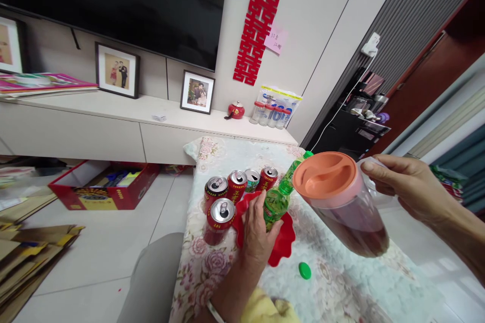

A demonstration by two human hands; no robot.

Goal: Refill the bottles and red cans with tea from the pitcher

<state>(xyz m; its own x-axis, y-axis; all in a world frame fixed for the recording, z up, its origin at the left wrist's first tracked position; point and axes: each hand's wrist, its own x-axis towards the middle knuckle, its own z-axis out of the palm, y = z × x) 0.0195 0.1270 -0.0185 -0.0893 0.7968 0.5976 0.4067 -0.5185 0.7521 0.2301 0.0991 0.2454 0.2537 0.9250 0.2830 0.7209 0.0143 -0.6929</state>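
My left hand [258, 229] is curled around the side of a green plastic bottle [275, 207], which stands over a red wavy-edged plate [285, 248]. Directly behind it, partly hidden, shows more green plastic with a green cap [308, 154], apparently a second bottle. My right hand [405, 176] grips the handle of a clear pitcher [352, 227] with an orange lid [326, 174]. Dark reddish-brown liquid fills its lower part. The pitcher is held up and tilted, its lid end close to the bottles. A loose green cap [304, 270] lies on the flowered tablecloth [322, 292].
Left of the plate stand several drink cans [220, 219]. Yellow cloth [267, 308] lies at the near edge. Beyond the table, a white cabinet [159, 121] carries photo frames, a red teapot [236, 110] and lidded jars [270, 115]. A red box [104, 186] and flattened cardboard [30, 257] occupy the floor.
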